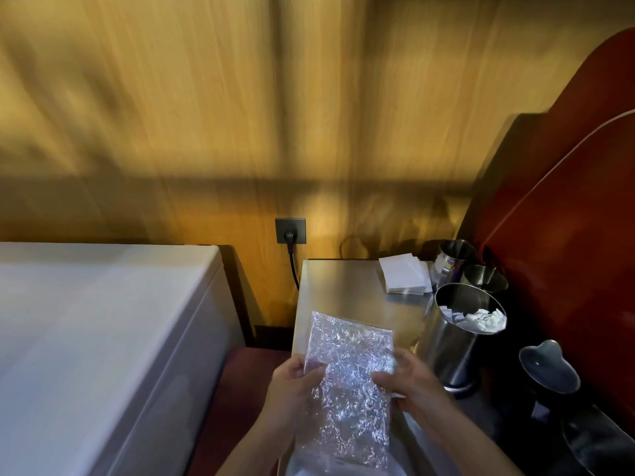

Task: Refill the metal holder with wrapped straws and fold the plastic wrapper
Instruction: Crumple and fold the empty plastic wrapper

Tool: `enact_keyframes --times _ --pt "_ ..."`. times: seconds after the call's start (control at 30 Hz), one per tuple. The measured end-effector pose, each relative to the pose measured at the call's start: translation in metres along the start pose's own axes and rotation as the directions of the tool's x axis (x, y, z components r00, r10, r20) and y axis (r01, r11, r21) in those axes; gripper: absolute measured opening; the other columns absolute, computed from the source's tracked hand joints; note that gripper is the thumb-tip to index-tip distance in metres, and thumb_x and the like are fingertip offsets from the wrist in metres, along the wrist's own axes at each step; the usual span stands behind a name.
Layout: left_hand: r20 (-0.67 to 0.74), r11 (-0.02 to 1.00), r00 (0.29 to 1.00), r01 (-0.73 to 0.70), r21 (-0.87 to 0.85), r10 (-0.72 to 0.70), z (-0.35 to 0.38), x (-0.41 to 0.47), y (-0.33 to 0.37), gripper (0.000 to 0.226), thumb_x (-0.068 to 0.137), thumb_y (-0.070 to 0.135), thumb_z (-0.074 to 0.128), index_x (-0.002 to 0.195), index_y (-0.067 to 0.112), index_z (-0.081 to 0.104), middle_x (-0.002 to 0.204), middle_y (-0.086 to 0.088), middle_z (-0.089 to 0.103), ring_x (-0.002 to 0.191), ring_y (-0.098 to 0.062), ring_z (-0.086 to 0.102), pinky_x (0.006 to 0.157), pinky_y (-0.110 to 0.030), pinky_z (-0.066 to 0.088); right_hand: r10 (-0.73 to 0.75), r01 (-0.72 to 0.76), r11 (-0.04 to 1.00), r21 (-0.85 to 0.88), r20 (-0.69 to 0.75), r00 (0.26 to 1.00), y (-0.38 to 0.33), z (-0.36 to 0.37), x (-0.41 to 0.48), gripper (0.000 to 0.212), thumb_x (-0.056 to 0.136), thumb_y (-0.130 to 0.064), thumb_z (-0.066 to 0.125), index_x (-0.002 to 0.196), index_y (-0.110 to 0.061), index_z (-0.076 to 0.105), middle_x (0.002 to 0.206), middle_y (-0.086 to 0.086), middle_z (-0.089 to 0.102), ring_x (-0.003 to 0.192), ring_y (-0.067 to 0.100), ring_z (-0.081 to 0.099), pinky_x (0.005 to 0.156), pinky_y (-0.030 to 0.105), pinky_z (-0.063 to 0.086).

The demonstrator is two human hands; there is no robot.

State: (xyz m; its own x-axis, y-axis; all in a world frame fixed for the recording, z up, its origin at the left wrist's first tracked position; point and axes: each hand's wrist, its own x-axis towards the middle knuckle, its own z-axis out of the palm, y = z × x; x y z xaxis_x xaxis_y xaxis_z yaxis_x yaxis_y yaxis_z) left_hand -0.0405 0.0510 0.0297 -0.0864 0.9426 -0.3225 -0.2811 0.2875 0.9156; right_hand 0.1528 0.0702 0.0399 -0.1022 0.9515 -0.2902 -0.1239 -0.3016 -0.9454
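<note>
A crinkled clear plastic wrapper [347, 379] is held flat and lengthwise above the steel counter [343, 297]. My left hand [292, 389] pinches its left edge. My right hand [409, 379] grips its right edge. To the right stands a tall metal holder [453, 348] with white wrapped straws [481, 319] showing at its rim. The wrapper looks flat, with nothing visible inside it.
A stack of white napkins [405, 274] lies at the counter's back. Two smaller metal cups [457, 255] [484, 278] stand behind the holder. A dark pitcher [546, 372] sits at the right. A white chest [103, 338] fills the left. A plugged wall socket [290, 231] is behind.
</note>
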Motion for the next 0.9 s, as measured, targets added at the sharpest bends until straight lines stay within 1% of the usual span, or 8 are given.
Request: enact_keyframes --times 0.13,0.2,0.3,0.43,0.57,0.7,0.77,0.9 --pt "-0.064 0.98 0.997 -0.038 0.197 0.052 -0.001 0.013 -0.006 0.013 0.079 0.004 0.07 0.086 -0.001 0.061 0.08 -0.026 0.064 0.073 -0.029 0.059 0.073 -0.042 0.052 -0.018 0.006 0.996 -0.093 -0.134 0.991 0.002 -0.005 0.013 0.045 0.07 0.014 0.066 0.106 -0.009 0.051 0.067 0.011 0.057 0.058 0.023 0.053 0.054 0.026 0.041" --pt "-0.07 0.959 0.996 -0.039 0.281 0.061 0.002 0.02 -0.008 0.021 0.077 0.005 0.073 0.092 0.004 0.058 0.076 -0.015 0.067 0.065 -0.019 0.061 0.058 -0.023 0.052 -0.05 0.026 0.991 -0.134 -0.177 0.983 0.003 -0.006 0.021 0.044 0.072 0.014 0.065 0.104 -0.012 0.048 0.063 0.01 0.054 0.054 0.018 0.049 0.047 0.02 0.039" --pt "-0.072 0.954 0.997 -0.001 0.3 0.024 0.003 0.031 -0.011 0.031 0.074 -0.005 0.07 0.092 0.014 0.051 0.063 0.0 0.059 0.045 -0.007 0.055 0.039 -0.019 0.042 -0.103 0.065 0.983 -0.174 -0.219 0.97 0.005 -0.004 0.034 0.035 0.074 0.013 0.061 0.086 -0.016 0.048 0.061 0.006 0.054 0.05 0.015 0.049 0.045 0.019 0.04" --pt "-0.043 0.943 0.999 -0.012 0.334 0.028 0.001 0.049 -0.013 0.028 0.073 -0.013 0.061 0.08 0.013 0.053 0.067 -0.002 0.048 0.041 -0.008 0.048 0.037 -0.02 0.041 -0.116 0.063 0.956 -0.287 -0.172 0.978 0.007 -0.002 0.056 0.028 0.075 0.012 0.058 0.067 -0.014 0.058 0.063 0.006 0.056 0.057 0.017 0.047 0.056 0.026 0.038" --pt "-0.048 0.919 0.999 -0.002 0.394 0.022 -0.002 0.067 -0.014 0.026 0.076 -0.004 0.066 0.085 0.019 0.058 0.084 -0.015 0.059 0.06 -0.022 0.059 0.049 -0.029 0.05 -0.074 0.031 0.929 -0.368 -0.103 0.992 0.011 0.002 0.076 0.021 0.075 0.001 0.065 0.081 -0.019 0.061 0.064 0.001 0.057 0.051 0.012 0.05 0.045 0.016 0.043" --pt "-0.016 0.766 0.992 -0.084 0.637 0.121 0.002 0.085 -0.014 0.042 0.076 0.006 0.071 0.113 0.015 0.054 0.11 -0.002 0.044 0.098 -0.02 0.052 0.085 -0.028 0.046 -0.117 0.062 0.832 -0.551 -0.065 0.991 0.017 0.007 0.1 0.04 0.072 0.0 0.065 0.107 -0.015 0.055 0.096 0.004 0.056 0.078 0.017 0.056 0.071 0.023 0.05" --pt "0.036 0.663 0.981 -0.158 0.732 0.193 0.006 0.092 -0.014 0.044 0.077 0.008 0.069 0.118 0.011 0.053 0.11 0.001 0.04 0.101 -0.012 0.045 0.083 -0.014 0.034 -0.12 0.066 0.75 -0.658 -0.038 0.992 0.022 0.009 0.112 0.046 0.071 -0.003 0.066 0.114 -0.012 0.053 0.108 0.004 0.048 0.101 0.022 0.051 0.091 0.033 0.044" --pt "0.11 0.439 0.952 -0.233 0.868 0.286 0.012 0.101 -0.019 0.037 0.077 0.014 0.062 0.112 0.006 0.055 0.117 -0.009 0.049 0.108 -0.025 0.047 0.094 -0.029 0.038 -0.158 0.071 0.594 -0.801 -0.029 0.987 0.029 0.009 0.128 0.033 0.072 -0.014 0.065 0.104 -0.014 0.057 0.111 0.009 0.051 0.108 0.027 0.047 0.093 0.033 0.038"
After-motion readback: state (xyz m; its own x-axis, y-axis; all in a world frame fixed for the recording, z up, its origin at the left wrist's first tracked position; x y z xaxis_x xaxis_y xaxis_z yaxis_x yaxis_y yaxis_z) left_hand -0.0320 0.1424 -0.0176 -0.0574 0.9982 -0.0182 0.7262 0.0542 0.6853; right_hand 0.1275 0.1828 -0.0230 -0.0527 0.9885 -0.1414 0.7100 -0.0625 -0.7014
